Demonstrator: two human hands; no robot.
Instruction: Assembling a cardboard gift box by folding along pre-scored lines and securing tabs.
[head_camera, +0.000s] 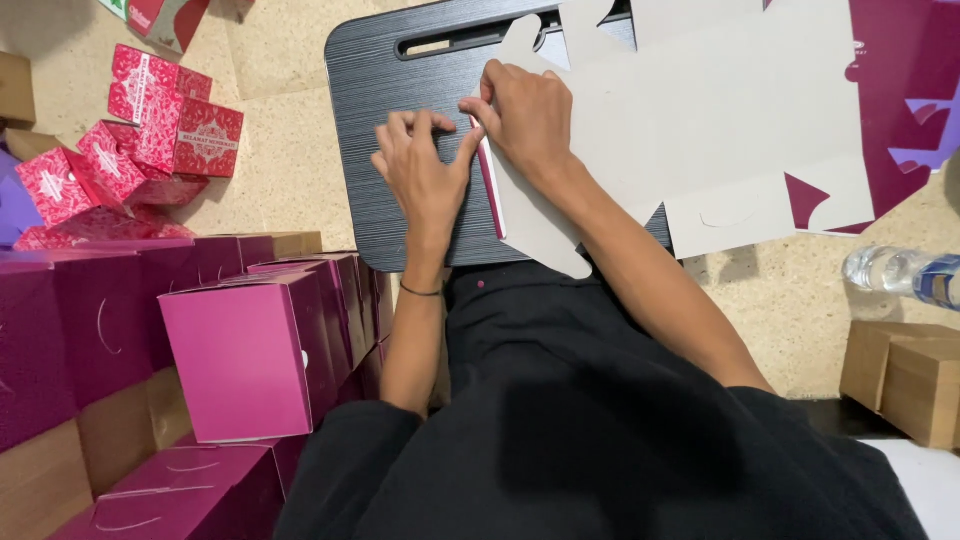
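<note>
Far left on the speckled beige floor (290, 170): small glossy red patterned boxes (170, 115) in a loose heap. Near left: rows of smooth magenta boxes (245, 355), square-cornered, packed tight w/ brown cardboard undersides showing. Centre: black lap desk (365, 90), fine-ribbed surface, slot handle at far edge. On it lies a flat die-cut carton blank (720, 110), matte grey-white side up, magenta print peeking at the right.

Left hand (422, 170) lies flat on the desk, fingers spread slightly, thumb touching the folded flap (490, 185) at the blank's left edge. Right hand (525, 115) sits on top of the blank, fingers curled together, pressing down along that same fold; pink edge shows between both hands.

Blank overhangs the desk on the right and near sides. Right: open floor strip, then clear plastic bottle (900, 272) and brown cardboard boxes (905, 380) near right.
</note>
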